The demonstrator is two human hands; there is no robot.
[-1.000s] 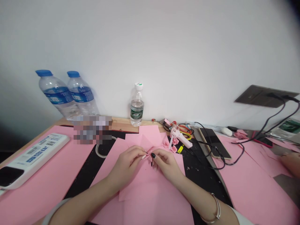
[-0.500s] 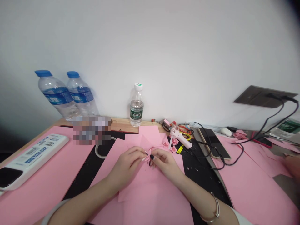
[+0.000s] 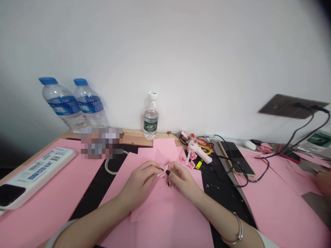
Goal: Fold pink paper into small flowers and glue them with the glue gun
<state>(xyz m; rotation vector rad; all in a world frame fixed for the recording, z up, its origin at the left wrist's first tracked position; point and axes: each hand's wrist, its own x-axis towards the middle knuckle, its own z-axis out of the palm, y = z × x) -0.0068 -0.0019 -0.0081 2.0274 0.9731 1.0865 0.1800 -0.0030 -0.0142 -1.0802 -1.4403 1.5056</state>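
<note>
Between my hands is a small pink paper flower [image 3: 163, 173], partly covered by fingers. My left hand [image 3: 146, 177] pinches its left side with thumb and forefinger. On the other side, my right hand [image 3: 180, 178] has its thumb and fingers closed on the petals. Both hands are above pink paper sheets [image 3: 170, 213]. Just beyond my right hand lie several finished-looking paper roses [image 3: 183, 158], beside a pale pink glue gun [image 3: 200, 153].
A small water bottle [image 3: 151, 120] stands by the wall, with two large bottles [image 3: 89, 103] at left. A white boxy device [image 3: 38, 175] rests on pink paper. To the right are a phone [image 3: 236, 158], black cables [image 3: 268, 167] and another person's hand [image 3: 323, 182] at the edge.
My right fingers have shifted very slightly to the right on the paper flower. The left hand stays almost still, and the surroundings look the same.
</note>
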